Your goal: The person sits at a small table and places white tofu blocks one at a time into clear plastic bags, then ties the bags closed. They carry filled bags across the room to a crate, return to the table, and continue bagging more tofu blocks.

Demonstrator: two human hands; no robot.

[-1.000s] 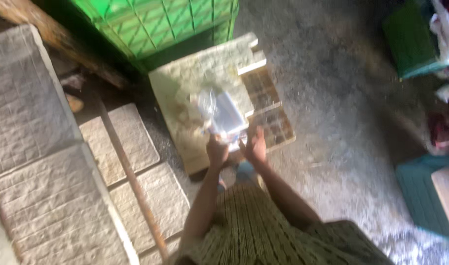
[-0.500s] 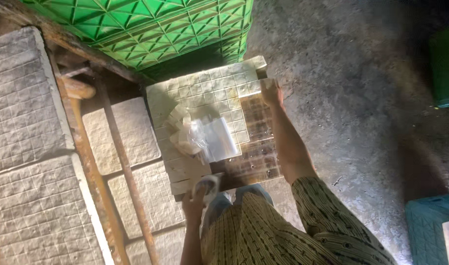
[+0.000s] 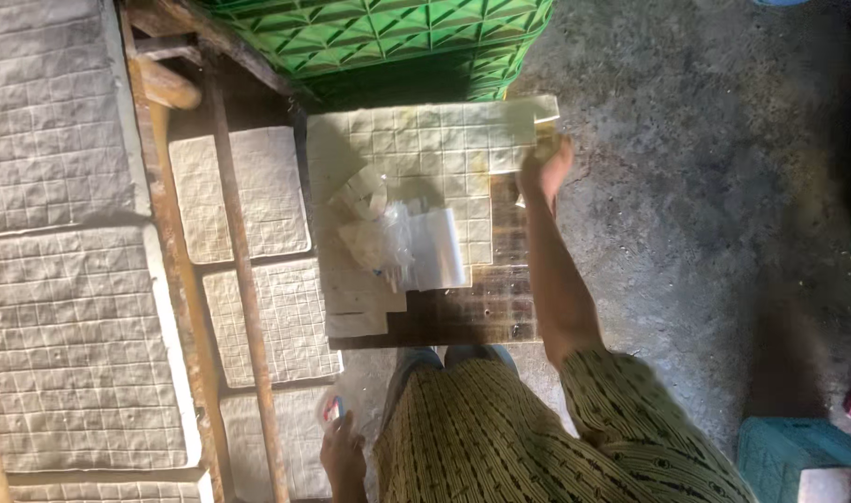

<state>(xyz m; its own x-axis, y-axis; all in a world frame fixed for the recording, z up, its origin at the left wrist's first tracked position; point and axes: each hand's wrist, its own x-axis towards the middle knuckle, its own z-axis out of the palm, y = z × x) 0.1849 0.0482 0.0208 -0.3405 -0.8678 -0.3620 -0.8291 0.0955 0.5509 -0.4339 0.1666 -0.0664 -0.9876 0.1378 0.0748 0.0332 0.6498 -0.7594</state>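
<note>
- Tofu slab, pale and scored into small squares, lies on a dark gridded tray in the middle of the frame; part of the slab is gone, baring the tray's lower right.
- Right hand reaches to the slab's upper right edge, fingers curled over the cut pieces there; whether it grips a piece cannot be told.
- Left hand hangs low at the bottom centre, closed around a small red and white object, too blurred to identify.
- Clear plastic bags lie crumpled on the slab, just left of its middle.
- Green plastic crate stands at the top of the frame, touching the tray's far edge.
- White scored tofu blocks fill the left side, with smaller blocks below wooden rails.
- Grey concrete floor spreads across the right; a teal crate sits at the lower right corner.
</note>
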